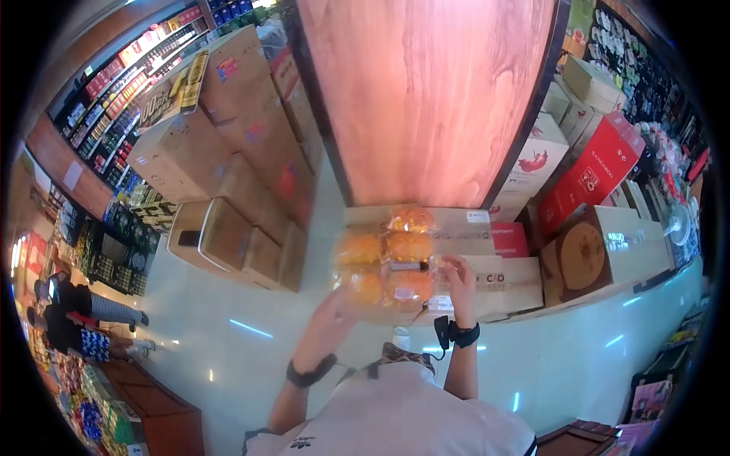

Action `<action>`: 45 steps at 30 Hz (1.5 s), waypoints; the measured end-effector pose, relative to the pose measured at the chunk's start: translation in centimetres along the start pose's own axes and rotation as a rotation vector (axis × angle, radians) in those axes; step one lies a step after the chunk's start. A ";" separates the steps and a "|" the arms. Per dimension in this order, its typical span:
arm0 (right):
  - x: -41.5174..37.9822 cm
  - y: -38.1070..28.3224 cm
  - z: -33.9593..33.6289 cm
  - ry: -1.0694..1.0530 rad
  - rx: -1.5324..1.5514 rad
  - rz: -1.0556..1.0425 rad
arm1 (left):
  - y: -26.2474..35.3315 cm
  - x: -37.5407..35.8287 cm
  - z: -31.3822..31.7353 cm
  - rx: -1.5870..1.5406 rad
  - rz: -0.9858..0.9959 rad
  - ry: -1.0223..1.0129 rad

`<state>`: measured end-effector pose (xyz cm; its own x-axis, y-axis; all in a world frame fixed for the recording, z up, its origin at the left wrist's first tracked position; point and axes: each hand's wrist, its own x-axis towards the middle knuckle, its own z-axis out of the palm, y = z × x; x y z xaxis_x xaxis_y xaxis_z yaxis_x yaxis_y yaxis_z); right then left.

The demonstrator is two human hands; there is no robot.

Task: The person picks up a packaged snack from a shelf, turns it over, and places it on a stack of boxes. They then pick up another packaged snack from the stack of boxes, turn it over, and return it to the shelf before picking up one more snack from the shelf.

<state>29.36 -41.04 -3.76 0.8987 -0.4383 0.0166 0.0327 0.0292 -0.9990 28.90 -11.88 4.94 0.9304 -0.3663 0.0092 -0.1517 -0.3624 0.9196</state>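
Several clear packs with orange contents (408, 247) lie in two columns on cardboard boxes (513, 283) in front of a wood-grain panel. My left hand (328, 323) is at the lower left pack (360, 286), blurred by motion; its fingertips are smeared, so its hold cannot be made out. My right hand (459, 278) is raised just right of the lower right pack (407, 286), fingers bent and apart, with nothing seen in it. A dark band is on each wrist.
The wood-grain panel (426, 99) rises beyond the packs. Tall stacked cartons (228, 152) stand on the left, and a red box (589, 175) leans among cartons on the right. Two people (76, 319) are at the far left near shelves. A brown wooden cabinet (163, 406) is lower left.
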 end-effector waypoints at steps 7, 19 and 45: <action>8.0 3.1 -2.6 -0.038 -0.005 0.180 | -2.4 13.3 6.0 0.018 -0.145 -0.202; 12.0 7.7 -0.4 -0.169 -0.145 0.285 | -8.3 22.5 8.6 -0.012 -0.346 -0.194; -15.4 -13.1 15.9 -1.264 -0.508 -0.480 | -1.8 -23.1 0.1 -0.248 -0.076 1.136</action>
<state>22.03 -20.35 9.76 0.6327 0.7674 0.1035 0.5224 -0.3243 -0.7886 7.63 -2.84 3.07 0.7171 0.6729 0.1816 -0.1303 -0.1264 0.9834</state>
